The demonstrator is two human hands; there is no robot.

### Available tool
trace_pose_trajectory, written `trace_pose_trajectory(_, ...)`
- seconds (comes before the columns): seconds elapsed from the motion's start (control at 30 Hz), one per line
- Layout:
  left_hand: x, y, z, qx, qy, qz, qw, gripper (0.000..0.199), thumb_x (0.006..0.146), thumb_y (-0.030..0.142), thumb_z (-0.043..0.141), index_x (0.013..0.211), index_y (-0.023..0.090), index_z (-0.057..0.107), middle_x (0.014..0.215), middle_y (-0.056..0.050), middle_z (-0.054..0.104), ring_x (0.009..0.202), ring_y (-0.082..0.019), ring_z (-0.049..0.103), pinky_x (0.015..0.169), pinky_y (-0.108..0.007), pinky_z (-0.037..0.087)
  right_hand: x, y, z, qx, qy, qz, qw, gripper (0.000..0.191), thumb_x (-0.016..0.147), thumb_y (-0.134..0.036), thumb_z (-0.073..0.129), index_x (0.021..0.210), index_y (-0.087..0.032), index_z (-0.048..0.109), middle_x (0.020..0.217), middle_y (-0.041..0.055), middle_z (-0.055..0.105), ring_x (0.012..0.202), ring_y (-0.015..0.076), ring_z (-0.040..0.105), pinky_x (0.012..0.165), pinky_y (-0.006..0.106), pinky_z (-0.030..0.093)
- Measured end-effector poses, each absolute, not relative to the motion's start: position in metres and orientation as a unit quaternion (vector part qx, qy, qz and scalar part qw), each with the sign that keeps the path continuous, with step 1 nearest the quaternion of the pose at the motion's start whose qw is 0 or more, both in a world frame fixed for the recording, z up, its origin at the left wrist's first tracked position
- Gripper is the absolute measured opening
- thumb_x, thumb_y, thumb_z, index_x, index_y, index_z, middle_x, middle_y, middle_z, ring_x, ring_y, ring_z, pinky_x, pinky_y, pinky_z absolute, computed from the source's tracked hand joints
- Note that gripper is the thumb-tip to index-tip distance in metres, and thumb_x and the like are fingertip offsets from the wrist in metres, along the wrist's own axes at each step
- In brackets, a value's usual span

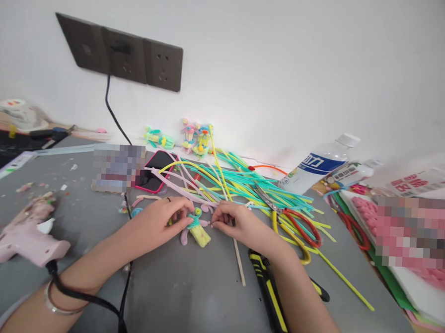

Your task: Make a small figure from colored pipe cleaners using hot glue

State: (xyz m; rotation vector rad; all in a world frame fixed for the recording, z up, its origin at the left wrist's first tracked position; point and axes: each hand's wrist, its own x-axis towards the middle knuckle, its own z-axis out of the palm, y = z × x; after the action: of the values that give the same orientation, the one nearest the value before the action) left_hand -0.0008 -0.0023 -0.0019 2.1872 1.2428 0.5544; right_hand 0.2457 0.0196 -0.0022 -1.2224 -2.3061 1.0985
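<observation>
My left hand (171,216) pinches the upper left side of a small pipe-cleaner doll (199,235), with a yellow body, a teal wrap at the neck and pinkish limbs. Just to its right is my right hand (232,220), with thumb and fingers pressed together; a tiny pale bit seems to show at the tips, too small to name. A thin wooden stick (239,264) lies below my right hand. Behind both hands spreads a pile of teal, yellow and pink pipe cleaners (240,175).
Scissors (276,206) rest on the pile's right side. Pliers with black-and-yellow handles (271,301) lie under my right forearm. At left is a pink glue gun (28,241) with a black cord. A phone (157,170), finished dolls (196,138) and a bottle (317,164) stand farther back.
</observation>
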Motion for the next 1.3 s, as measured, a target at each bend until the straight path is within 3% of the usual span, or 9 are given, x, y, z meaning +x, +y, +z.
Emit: trace_pose_trajectory(1.3, -0.0008, -0.0019, 0.0011, 0.818, 0.458, 0.207, 0.279, 0.017, 0.093, 0.033, 0.049, 0.099, 0.023, 0.062, 0.080, 0.001, 0.068, 0.067, -0.015, 0.060, 0.063, -0.025, 0.041, 0.2409, 0.0180, 0.0032, -0.448, -0.790, 0.390, 0.154, 0.012, 0.089, -0.023, 0.057, 0.080, -0.018, 0.063, 0.073, -0.0002, 0.054, 0.063, 0.0132, 0.049, 0.058, 0.025, 0.038)
